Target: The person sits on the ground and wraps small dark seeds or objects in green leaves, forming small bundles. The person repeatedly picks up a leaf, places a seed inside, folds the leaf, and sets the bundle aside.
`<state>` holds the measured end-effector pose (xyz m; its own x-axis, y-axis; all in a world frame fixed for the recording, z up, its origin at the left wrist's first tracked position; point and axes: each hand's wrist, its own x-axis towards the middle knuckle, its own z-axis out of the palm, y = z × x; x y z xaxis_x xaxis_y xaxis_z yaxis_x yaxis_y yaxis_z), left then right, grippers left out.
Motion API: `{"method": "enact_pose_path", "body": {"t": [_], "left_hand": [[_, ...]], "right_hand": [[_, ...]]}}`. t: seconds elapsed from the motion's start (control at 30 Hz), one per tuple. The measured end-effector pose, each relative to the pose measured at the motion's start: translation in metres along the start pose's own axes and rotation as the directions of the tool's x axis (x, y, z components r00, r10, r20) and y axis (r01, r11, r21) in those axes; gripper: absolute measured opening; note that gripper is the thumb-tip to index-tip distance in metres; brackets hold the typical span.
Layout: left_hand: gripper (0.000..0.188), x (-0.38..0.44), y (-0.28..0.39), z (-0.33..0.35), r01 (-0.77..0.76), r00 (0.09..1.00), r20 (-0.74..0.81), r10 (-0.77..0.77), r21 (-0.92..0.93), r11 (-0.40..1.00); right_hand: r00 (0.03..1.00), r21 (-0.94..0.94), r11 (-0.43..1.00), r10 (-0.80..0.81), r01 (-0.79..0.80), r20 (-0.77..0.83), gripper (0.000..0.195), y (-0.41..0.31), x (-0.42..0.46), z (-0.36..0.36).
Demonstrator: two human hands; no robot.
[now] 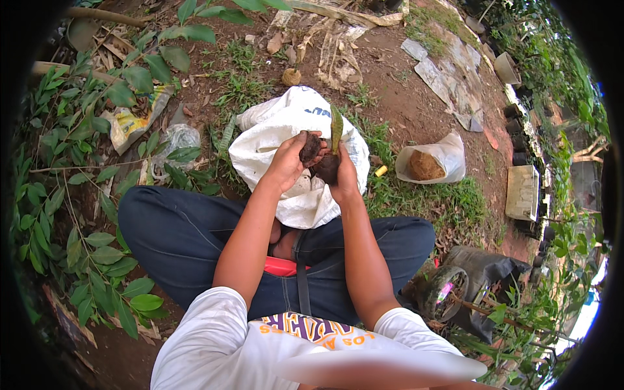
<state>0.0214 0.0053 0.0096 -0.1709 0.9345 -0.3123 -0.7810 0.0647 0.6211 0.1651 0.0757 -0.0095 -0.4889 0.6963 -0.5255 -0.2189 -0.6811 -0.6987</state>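
My left hand (288, 163) holds a clump of dark soil (310, 147) in its fingers. Close beside it, my right hand (345, 173) grips a dark root ball (327, 169), from which one long green leaf (336, 127) stands up. Both hands are over a white woven sack (263, 141) with its mouth open, lying in front of my crossed legs. What the sack holds is mostly hidden by the hands and its folds.
To the right lie a yellow spool-like piece (381, 171) and a pale bag (451, 158) of brown fibre (425, 165). A fibre ball (291, 77) sits beyond the sack. Leafy branches (100, 256) crowd the left; a black bag (480, 263) lies at lower right.
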Motion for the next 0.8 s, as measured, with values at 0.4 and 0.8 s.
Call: {"method": "enact_pose_path", "body": {"t": [0.4, 0.8], "left_hand": [[0.028, 0.003, -0.007, -0.012, -0.036, 0.996, -0.071, 0.055, 0.244, 0.969], [0.034, 0.011, -0.015, -0.010, -0.102, 0.944, -0.309, 0.118, 0.066, 0.993]], "right_hand": [[0.998, -0.078, 0.997, 0.011, -0.015, -0.060, 0.046, 0.001, 0.001, -0.002], [1.000, 0.095, 0.995, -0.019, 0.019, -0.005, 0.040, -0.004, -0.005, 0.006]]}}
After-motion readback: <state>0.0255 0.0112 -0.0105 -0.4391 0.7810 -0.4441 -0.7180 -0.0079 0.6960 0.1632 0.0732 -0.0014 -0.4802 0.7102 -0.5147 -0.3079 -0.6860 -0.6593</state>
